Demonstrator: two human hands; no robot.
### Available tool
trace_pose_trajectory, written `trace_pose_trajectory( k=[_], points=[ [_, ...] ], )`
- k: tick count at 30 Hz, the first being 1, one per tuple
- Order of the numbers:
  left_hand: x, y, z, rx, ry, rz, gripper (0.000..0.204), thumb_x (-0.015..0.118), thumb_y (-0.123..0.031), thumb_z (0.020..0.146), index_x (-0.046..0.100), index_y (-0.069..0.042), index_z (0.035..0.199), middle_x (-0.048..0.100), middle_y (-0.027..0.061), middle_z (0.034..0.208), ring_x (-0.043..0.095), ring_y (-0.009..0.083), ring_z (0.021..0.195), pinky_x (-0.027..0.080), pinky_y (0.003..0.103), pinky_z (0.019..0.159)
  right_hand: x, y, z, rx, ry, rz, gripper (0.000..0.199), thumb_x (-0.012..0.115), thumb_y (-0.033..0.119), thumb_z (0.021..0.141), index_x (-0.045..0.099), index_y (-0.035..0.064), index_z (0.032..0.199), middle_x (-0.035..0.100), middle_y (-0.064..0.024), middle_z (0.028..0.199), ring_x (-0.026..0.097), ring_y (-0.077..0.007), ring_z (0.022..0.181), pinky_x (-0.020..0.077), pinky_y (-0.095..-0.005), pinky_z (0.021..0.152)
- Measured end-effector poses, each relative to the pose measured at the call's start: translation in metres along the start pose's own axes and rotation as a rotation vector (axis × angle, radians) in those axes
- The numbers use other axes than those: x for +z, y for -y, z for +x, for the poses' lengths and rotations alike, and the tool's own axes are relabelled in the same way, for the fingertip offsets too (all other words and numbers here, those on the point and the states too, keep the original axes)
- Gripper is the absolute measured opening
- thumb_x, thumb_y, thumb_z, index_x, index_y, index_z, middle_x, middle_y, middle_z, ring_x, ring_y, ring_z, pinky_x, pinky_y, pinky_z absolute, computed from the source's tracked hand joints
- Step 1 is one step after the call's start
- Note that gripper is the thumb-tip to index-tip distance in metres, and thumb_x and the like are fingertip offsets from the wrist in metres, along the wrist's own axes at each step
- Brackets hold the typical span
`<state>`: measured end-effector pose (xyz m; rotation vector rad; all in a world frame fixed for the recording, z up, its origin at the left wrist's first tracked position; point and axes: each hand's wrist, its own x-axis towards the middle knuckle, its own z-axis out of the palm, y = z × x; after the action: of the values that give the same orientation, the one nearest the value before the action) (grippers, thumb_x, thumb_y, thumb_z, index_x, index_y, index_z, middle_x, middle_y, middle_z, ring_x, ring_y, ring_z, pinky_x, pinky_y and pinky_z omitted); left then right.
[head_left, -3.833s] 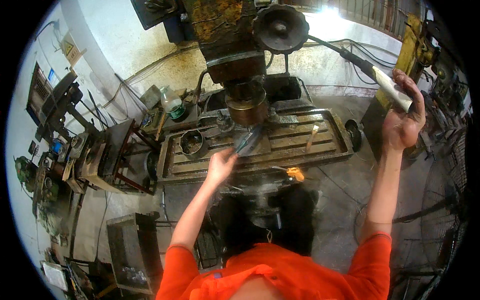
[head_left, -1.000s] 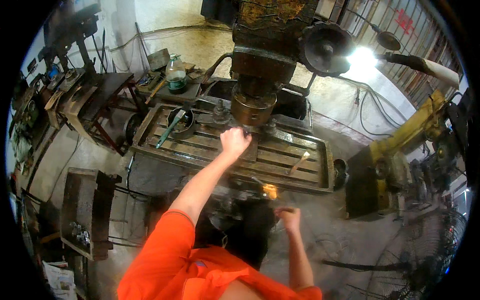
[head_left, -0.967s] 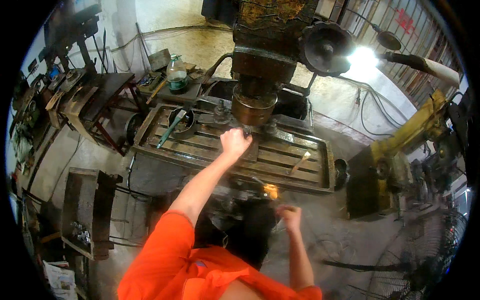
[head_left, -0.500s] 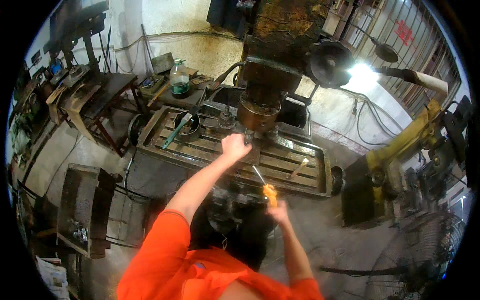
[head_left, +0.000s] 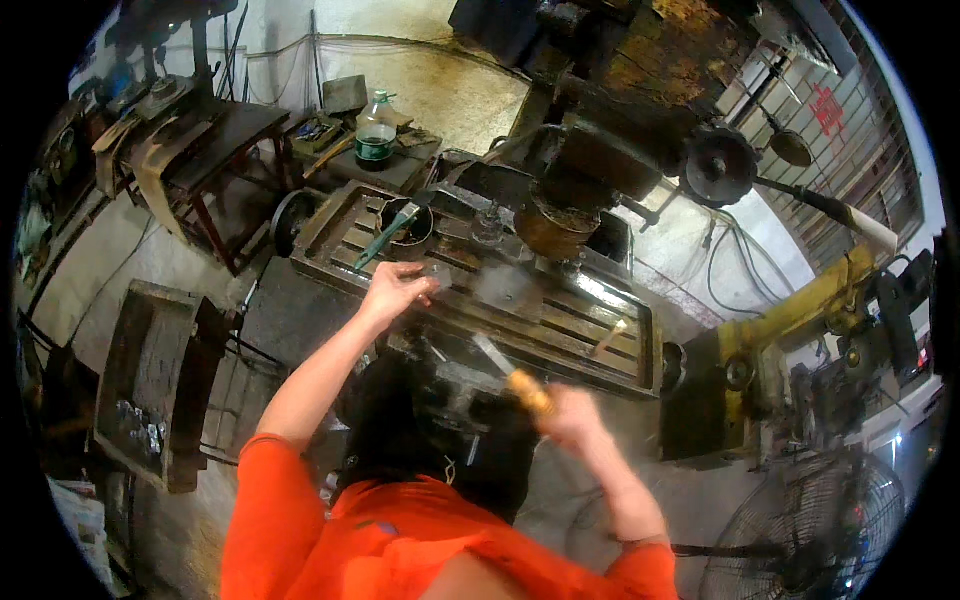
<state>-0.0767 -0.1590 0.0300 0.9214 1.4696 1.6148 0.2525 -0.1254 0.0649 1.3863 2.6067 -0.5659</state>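
Note:
Over the front left edge of the slotted machine table [head_left: 315,262], my left hand [head_left: 395,290] is closed, thumb and fingers pinching a small grey metal piece [head_left: 438,277] whose exact kind I cannot make out. My right hand [head_left: 574,416], smeared by motion, is wrapped round a yellow-handled screwdriver [head_left: 528,390]. Its shaft points up and left, short of the table's front edge. Behind both hands is the drilling machine's round spindle head [head_left: 556,225]. A green-handled brush [head_left: 388,236] rests across a round pot [head_left: 412,240] left of it.
A pale-tipped stick [head_left: 609,338] lies at the table's right. Left stand an open metal bin [head_left: 145,375] with small shiny pieces and a plastic bottle [head_left: 376,135] on a bench. A yellow machine [head_left: 770,320] and a caged fan [head_left: 800,520] stand at the right.
My left hand has moved left and away from beneath the spindle, the small metal piece in its fingers. The screwdriver stays in my right hand, slightly shifted. The whole view has turned.

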Motion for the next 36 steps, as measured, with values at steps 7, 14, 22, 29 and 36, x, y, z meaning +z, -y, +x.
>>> trace_pose_trajectory(
  k=[7, 14, 22, 29, 36],
  points=[
    [-0.010, -0.005, -0.019, 0.211, 0.001, 0.557, 0.052, 0.075, -0.025, 0.063, 0.060, 0.013, 0.095, 0.066, 0.0187, 0.082, 0.064, 0.0189, 0.072, 0.050, 0.032, 0.066, -0.029, 0.006, 0.063, 0.062, -0.248, -0.355, 0.026, 0.055, 0.026, 0.064, 0.064, 0.0022, 0.068, 0.064, -0.0184, 0.074, 0.063, -0.0325, 0.072, 0.0506, -0.0403, 0.067],
    [0.006, -0.009, -0.017, 0.329, 0.038, 0.657, 0.043, 0.071, -0.025, 0.058, 0.065, 0.004, 0.090, 0.065, 0.0172, 0.075, 0.064, 0.0206, 0.068, 0.049, 0.030, 0.064, -0.043, -0.008, 0.074, 0.155, -0.277, -0.190, 0.030, 0.056, 0.028, 0.065, 0.064, -0.0001, 0.072, 0.063, -0.0224, 0.079, 0.063, -0.0352, 0.077, 0.0502, -0.0415, 0.070],
    [0.030, -0.001, -0.008, 0.619, 0.160, 0.887, 0.039, 0.069, -0.022, 0.056, 0.065, -0.001, 0.088, 0.061, 0.0141, 0.079, 0.059, 0.0325, 0.072, 0.048, 0.040, 0.065, -0.041, 0.011, 0.013, -0.060, -0.025, 0.159, 0.027, 0.056, 0.023, 0.061, 0.057, -0.0042, 0.062, 0.057, -0.0254, 0.067, 0.059, -0.0398, 0.066, 0.0480, -0.0436, 0.062],
    [0.044, -0.009, 0.004, 0.628, 0.202, 1.008, 0.043, 0.068, -0.024, 0.055, 0.064, -0.002, 0.091, 0.060, 0.0141, 0.084, 0.059, 0.0326, 0.076, 0.049, 0.041, 0.067, -0.037, -0.033, 0.058, 0.069, -0.216, 0.230, 0.027, 0.057, 0.023, 0.064, 0.057, -0.0047, 0.062, 0.058, -0.0266, 0.066, 0.060, -0.0369, 0.065, 0.0478, -0.0430, 0.059],
    [0.045, -0.004, 0.011, 0.604, 0.247, 1.078, 0.044, 0.067, -0.022, 0.055, 0.063, -0.001, 0.093, 0.061, 0.0141, 0.090, 0.059, 0.0322, 0.080, 0.049, 0.041, 0.070, -0.051, -0.007, 0.020, 0.039, 0.115, 0.521, 0.027, 0.054, 0.019, 0.065, 0.053, -0.0079, 0.058, 0.052, -0.0179, 0.048, 0.052, -0.0218, 0.041, 0.0414, -0.0356, 0.044]
  ],
)
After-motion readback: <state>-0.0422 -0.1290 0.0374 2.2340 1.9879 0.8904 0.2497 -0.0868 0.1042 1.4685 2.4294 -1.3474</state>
